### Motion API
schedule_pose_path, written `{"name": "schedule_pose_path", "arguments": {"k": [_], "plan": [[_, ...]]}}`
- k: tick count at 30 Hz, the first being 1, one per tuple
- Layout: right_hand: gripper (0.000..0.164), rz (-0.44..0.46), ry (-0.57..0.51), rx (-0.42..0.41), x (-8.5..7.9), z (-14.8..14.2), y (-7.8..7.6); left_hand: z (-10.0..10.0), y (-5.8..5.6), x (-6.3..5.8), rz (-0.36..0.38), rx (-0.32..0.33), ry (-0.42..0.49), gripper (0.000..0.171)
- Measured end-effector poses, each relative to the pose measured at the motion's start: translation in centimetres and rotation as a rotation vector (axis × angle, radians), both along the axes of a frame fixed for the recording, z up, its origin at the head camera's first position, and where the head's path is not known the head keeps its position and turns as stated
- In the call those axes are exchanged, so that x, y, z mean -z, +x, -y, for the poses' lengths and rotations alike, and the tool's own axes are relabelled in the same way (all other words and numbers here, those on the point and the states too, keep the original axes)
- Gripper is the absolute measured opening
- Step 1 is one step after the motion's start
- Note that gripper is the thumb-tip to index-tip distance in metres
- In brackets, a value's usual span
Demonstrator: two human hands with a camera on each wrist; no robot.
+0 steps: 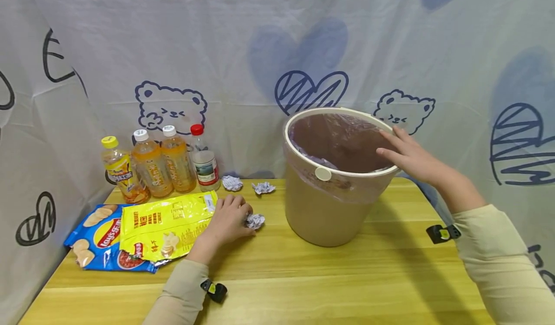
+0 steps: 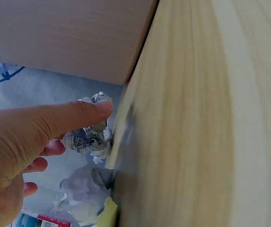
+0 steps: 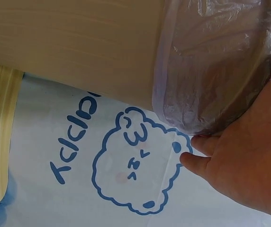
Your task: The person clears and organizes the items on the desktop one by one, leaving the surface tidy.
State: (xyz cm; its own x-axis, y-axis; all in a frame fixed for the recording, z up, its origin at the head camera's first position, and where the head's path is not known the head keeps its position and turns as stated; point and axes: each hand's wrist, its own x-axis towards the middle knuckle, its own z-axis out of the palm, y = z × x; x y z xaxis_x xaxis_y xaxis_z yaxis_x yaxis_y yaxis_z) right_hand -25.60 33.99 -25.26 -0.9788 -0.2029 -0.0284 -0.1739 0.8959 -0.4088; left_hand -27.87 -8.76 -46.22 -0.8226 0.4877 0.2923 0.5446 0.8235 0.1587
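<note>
My left hand (image 1: 230, 219) is low over the table, pinching a crumpled paper ball (image 1: 255, 221) between thumb and fingers. In the left wrist view the thumb lies across the printed paper ball (image 2: 90, 137). My right hand (image 1: 409, 156) rests at the right rim of a beige trash bin (image 1: 327, 219), its fingers extended and partly over the opening. A clear plastic liner (image 3: 187, 94) folds over the bin's rim. In the right wrist view, two fingers of the right hand (image 3: 244, 165) show just outside the lined rim.
Two more paper balls (image 1: 232, 183) lie near the table's back edge. Several plastic bottles (image 1: 151, 168) stand at the back left. A yellow chip bag (image 1: 173, 224) overlaps a blue chip bag (image 1: 97, 238) in front of them. A printed curtain (image 1: 243, 41) hangs behind the wooden table (image 1: 347, 286).
</note>
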Motion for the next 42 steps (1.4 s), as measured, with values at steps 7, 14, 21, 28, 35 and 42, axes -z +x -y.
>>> {"name": "schedule_pose_path", "arguments": {"k": [7,14,21,28,35,42], "plan": [[0.074,-0.003,0.006,0.005,0.1,-0.2,0.0,-0.2,0.2,-0.9,-0.06,0.01,0.019,0.048],[0.075,-0.003,0.009,0.007,0.0,0.0,-0.1,0.1,0.8,-2.4,-0.122,0.015,0.075,0.046],[0.075,0.0,0.024,0.007,-0.3,0.2,0.1,0.3,1.3,-4.1,-0.171,-0.005,0.085,0.047],[0.075,-0.004,0.059,-0.003,-0.3,0.1,0.1,0.7,1.6,-5.9,-0.189,-0.02,0.109,0.047],[0.073,-0.009,0.073,-0.007,-0.1,0.0,0.0,0.7,1.5,-8.1,-0.18,-0.047,0.107,0.048],[0.072,-0.017,0.096,-0.008,-0.2,0.0,-0.1,0.5,1.3,-10.5,-0.218,-0.039,0.141,0.047]]}}
